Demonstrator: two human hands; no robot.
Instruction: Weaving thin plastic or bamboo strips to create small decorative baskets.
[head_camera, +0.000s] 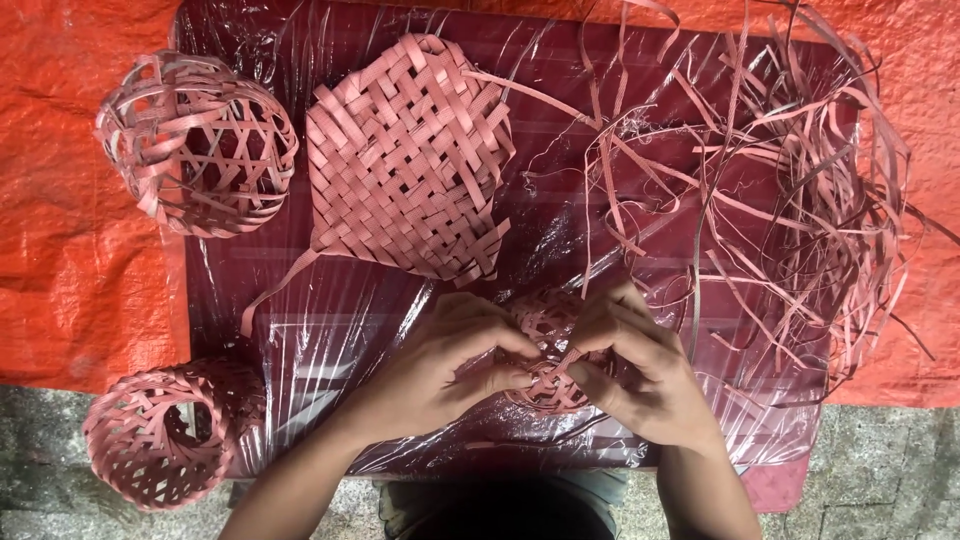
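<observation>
- I see my left hand (440, 365) curled round the left side of a small woven ball (548, 352) of pink strips, fingers bent close and gripping it.
- My right hand (640, 375) holds the ball's right side, thumb and fingers pinched narrow on its strips.
- The ball sits between both hands, just above the near edge of a dark red board (560, 240) covered in clear plastic sheet.
- Beyond my hands lies a flat woven mat (405, 160), roughly heart-shaped, with one loose strip trailing off its lower left corner.
- At the far left corner rests an open-weave round basket (195, 145), partly on the board.
- At the near left corner lies a second woven basket (165, 435), on its side with its opening facing me.
- To the right, a loose tangle of pink strips (770, 170) spreads over the board, near my right hand.
- An orange tarp (70, 250) lies beneath the board, with grey stone paving (880, 470) nearest me.
</observation>
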